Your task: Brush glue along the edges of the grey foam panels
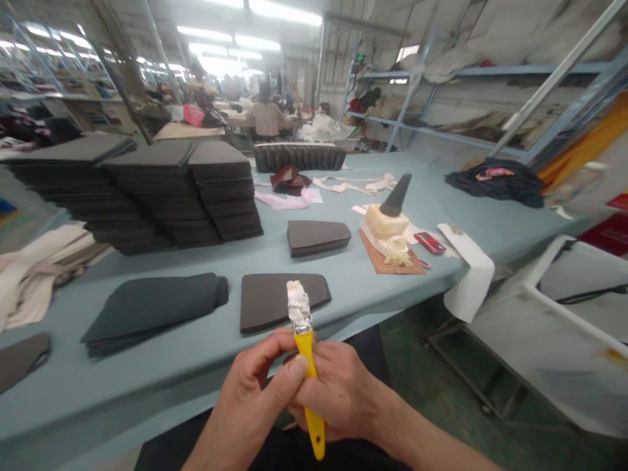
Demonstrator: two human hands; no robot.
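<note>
A paintbrush (310, 386) with a yellow handle stands nearly upright in front of me, its bristles caked in whitish stuff. My right hand (338, 389) is wrapped round the handle. Thumb and fingers of my left hand (265, 379) pinch the same handle just below the metal band. Behind the bristles lies a short stack of dark grey cut pieces (265, 301) on the table. A second small stack (318, 237) sits farther back. To the left rests a dark green-grey folded stack (152, 307).
Tall piles of dark sheets (147, 190) stand at the back left of the cloth-covered table (210, 258). At right are a glue-coated tub (385, 226) with a dark cone on top, a red phone-like object (430, 243) and a white cart (554, 340). Beige cloth (44, 261) lies far left.
</note>
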